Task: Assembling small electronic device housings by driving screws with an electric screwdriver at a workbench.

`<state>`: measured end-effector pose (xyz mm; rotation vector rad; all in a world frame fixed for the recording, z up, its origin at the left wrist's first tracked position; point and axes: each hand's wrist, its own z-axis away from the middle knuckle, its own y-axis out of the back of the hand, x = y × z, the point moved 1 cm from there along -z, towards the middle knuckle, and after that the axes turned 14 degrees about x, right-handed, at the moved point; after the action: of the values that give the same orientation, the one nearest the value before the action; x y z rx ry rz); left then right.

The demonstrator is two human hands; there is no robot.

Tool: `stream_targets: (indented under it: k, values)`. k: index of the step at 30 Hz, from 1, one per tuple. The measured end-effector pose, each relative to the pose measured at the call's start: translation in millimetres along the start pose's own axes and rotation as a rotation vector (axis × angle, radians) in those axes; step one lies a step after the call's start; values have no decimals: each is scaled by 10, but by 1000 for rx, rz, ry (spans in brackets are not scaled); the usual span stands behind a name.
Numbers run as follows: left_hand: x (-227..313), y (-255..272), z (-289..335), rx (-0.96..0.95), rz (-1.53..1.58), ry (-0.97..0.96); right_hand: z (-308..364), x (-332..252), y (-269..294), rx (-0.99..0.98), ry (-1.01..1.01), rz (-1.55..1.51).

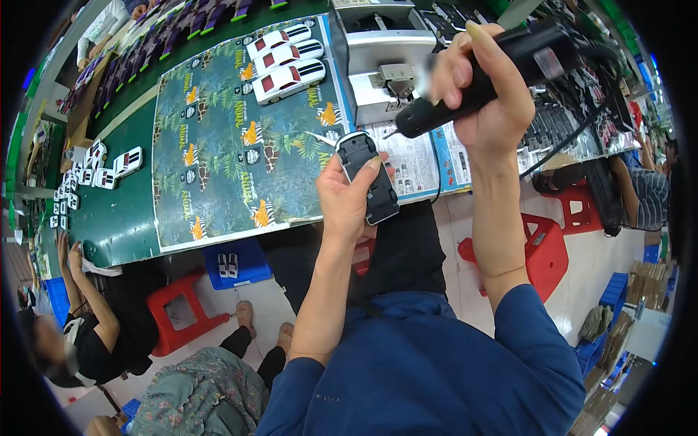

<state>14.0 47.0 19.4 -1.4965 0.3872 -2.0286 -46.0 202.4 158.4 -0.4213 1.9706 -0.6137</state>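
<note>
My left hand (pixel 345 198) grips a toy car (pixel 357 154) turned over, its black underside up and a white rim of the body showing. The thumb presses on the underside. In my right hand (pixel 502 116) is a black electric screwdriver (pixel 529 62), held sideways with its tip pointing left. The tip (pixel 391 134) is close to the car's upper end; whether it touches cannot be made out. Beyond the left hand, several white toy cars (pixel 289 80) with black stripes stand side by side on a printed animal-pattern sheet (pixel 218 156).
A metal fixture (pixel 389 80) stands behind the car. Black parts (pixel 549 127) lie at the right near the screwdriver's cord (pixel 567 142). More white cars (pixel 102 171) sit on the green table at left. Other people work nearby; red stools (pixel 542 251) stand below.
</note>
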Motion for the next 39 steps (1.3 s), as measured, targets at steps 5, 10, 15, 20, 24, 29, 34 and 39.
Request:
stream_targets:
  k: [5, 10, 15, 20, 24, 29, 34, 39]
  values:
    - [6, -37, 27, -1, -47, 12, 215, 141, -163, -40, 86, 14]
    - [15, -53, 45, -11, -81, 24, 280, 235, -196, -8, 92, 118]
    - [32, -37, 35, -28, -6, 47, 309, 309, -240, -43, 94, 180]
    - [69, 2, 24, -52, 13, 59, 308, 357, -215, -118, 151, 292]
    - [79, -1, 16, -47, -10, 80, 289, 378, -192, -101, 56, 169]
    - [54, 11, 12, -60, -12, 79, 305, 367, -191, -90, 74, 183]
    - [67, -10, 67, -42, -16, 36, 333, 322, -157, -90, 55, 93]
    - [57, 16, 29, 18, 99, 74, 165, 142, -78, -155, 149, -26]
